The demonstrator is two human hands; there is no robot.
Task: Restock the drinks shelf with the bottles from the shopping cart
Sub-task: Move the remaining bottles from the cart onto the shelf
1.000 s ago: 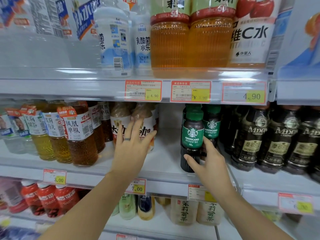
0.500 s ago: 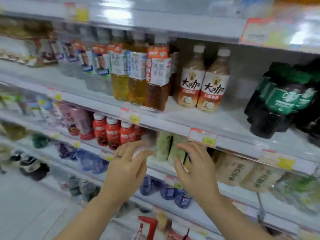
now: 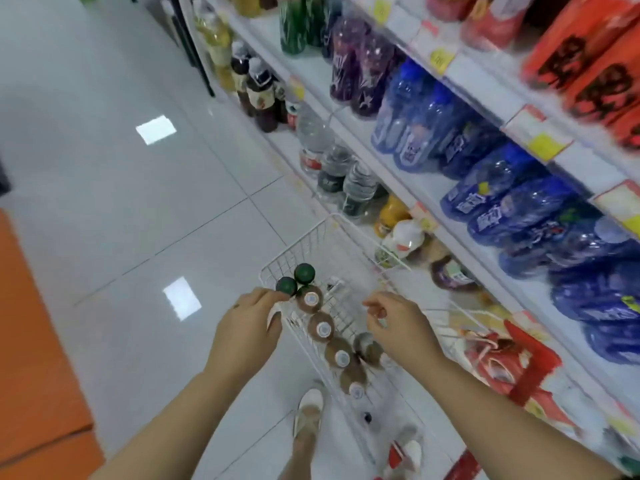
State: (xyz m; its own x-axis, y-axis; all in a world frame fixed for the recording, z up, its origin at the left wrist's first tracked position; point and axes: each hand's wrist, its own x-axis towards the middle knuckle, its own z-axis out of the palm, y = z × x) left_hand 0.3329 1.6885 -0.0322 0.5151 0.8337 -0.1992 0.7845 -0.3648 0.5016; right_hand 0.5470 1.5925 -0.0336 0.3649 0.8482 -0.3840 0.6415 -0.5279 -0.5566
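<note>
**Item:** two dark plastic coffee bottles with round green screw caps (image 3: 304, 273). They stand upright in the far left corner of the white wire shopping cart basket (image 3: 298, 252). Next to them, a row of brown plastic bottles with white caps (image 3: 322, 328) runs along the basket's left wall.

**Handling:** we judge them full, so fairly heavy for their size. They look stiff-walled and smooth, perhaps slippery, and not fragile. From above only the caps offer themselves. We would pinch the neck just under the cap, then shift to the body once it is clear of the wire.

**Hands:** the left hand (image 3: 247, 327) reaches to the nearer green cap, fingers loosely apart. We cannot tell whether the tips touch it. The right hand (image 3: 398, 327) hovers over the basket's middle, fingers loosely curled, holding nothing.

**Change:** a second ago both hands were up at the white metal drinks shelf (image 3: 485, 88), the right on a green-capped bottle there. Half a second ago they were dropping, empty. Now the view has turned down to cart and floor.
</note>
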